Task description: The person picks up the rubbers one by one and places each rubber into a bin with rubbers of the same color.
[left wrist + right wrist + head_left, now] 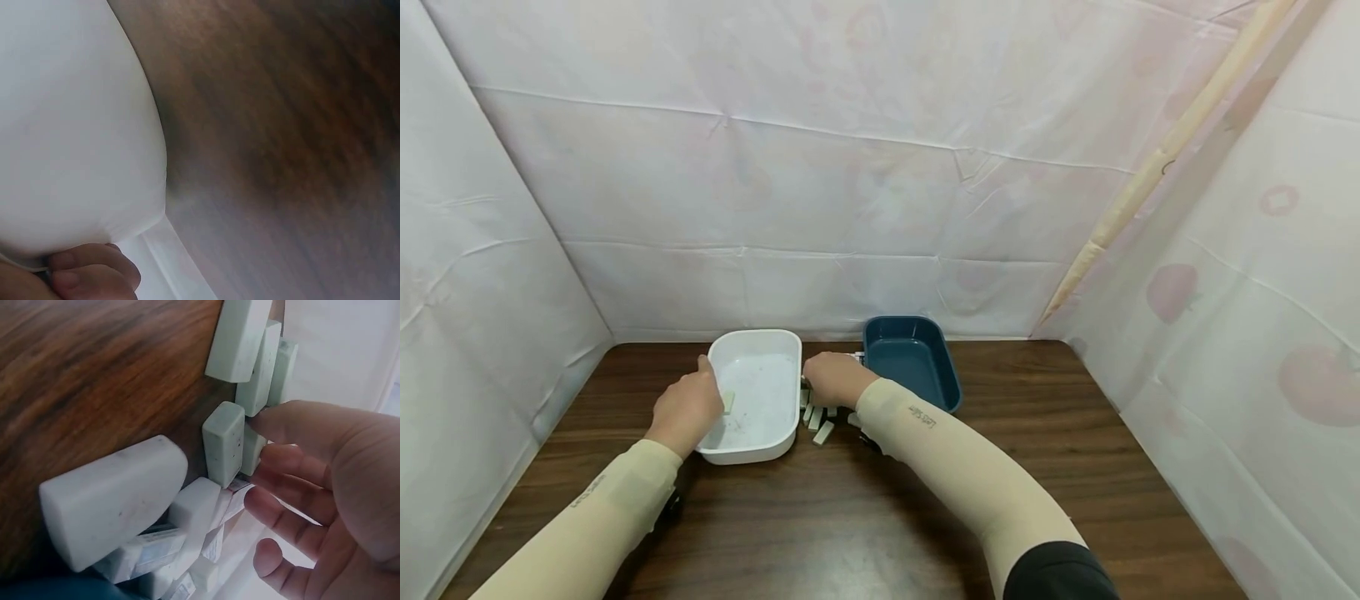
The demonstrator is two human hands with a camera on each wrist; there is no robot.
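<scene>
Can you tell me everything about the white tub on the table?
The white tub is a rounded rectangular tray that looks like smooth plastic, with low walls and a flat lip. It sits flat and upright on the dark wooden table, left of the blue tub. Faint specks mark its floor. The left hand is at its left rim, holding one pale block over the inside. A heap of pale blocks lies beside its right wall.
</scene>
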